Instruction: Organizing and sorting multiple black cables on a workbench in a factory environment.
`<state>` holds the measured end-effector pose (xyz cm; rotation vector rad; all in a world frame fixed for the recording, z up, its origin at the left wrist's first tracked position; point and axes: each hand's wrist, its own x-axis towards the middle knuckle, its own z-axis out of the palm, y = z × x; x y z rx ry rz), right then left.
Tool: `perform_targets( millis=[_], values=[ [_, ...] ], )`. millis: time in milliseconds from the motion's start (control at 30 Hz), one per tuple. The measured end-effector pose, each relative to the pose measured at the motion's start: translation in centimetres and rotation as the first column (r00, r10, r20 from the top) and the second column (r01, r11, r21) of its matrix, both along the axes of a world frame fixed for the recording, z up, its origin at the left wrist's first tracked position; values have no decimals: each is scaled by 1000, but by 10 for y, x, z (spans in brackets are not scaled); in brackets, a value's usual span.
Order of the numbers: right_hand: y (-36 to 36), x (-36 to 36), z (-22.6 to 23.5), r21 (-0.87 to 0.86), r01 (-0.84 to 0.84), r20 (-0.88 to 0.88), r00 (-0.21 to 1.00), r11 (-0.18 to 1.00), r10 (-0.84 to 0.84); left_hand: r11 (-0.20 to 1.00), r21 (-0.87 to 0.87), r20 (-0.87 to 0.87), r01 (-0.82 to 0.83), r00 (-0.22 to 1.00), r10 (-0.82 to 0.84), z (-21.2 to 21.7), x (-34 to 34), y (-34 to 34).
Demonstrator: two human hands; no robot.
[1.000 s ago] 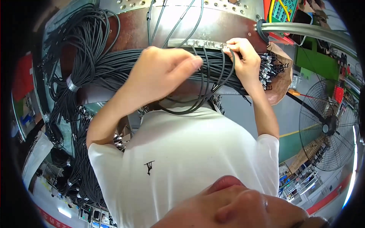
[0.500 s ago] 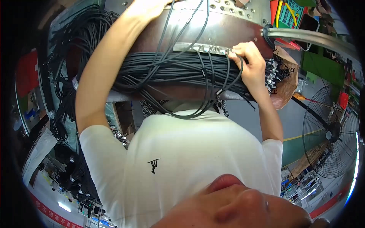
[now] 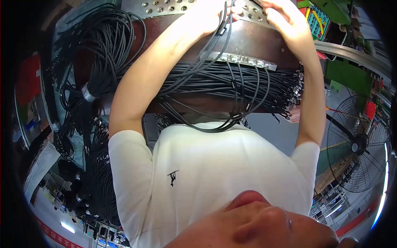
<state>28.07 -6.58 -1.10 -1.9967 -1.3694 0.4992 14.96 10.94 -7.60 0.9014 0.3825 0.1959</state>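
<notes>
At the top of the view my left hand (image 3: 215, 16) is closed round several thin black cables (image 3: 223, 31), which hang down from it towards the bench. My right hand (image 3: 289, 22) is raised at the upper right, by the perforated metal plate; its fingertips are partly cut off by the frame's edge. Below both hands a narrow metal strip with a row of sockets (image 3: 244, 60) lies along the bench. Several black cables (image 3: 258, 82) run from its sockets and loop down in front of my shirt. Behind them lies a thick bundle of black cables (image 3: 198, 76).
A perforated metal plate (image 3: 165, 7) borders the brown bench surface (image 3: 264, 39). Coiled, tied black cables (image 3: 99, 45) lie at the left. Metal cable ends (image 3: 294, 97) stick out at the bundle's right. A curved metal rail (image 3: 355, 53) and a standing fan (image 3: 359, 146) are on the right.
My right hand has left the socket strip and moved up to the perforated plate. My left hand has moved right with the cables. The strip and bundle appear farther right and lower.
</notes>
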Motion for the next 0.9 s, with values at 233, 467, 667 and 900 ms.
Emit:
perform_targets(
  millis=[233, 467, 667, 900],
  values=[
    [43, 21, -9, -18, 191, 394, 903, 981, -168, 993, -122, 153, -1, 988, 19, 47, -10, -15],
    [55, -17, -47, 552, 178, 198, 921, 814, -335, 914, -401, -149, 53, 981, -122, 63, -65, -38],
    [21, -8, -40, 77, 162, 35, 986, 984, -165, 917, -338, -37, 213, 970, -239, 93, -145, -24],
    [-12, -46, -20, 204, -138, 748, 661, 969, -63, 698, 690, -466, -192, 620, 631, 117, -255, 145]
  ],
)
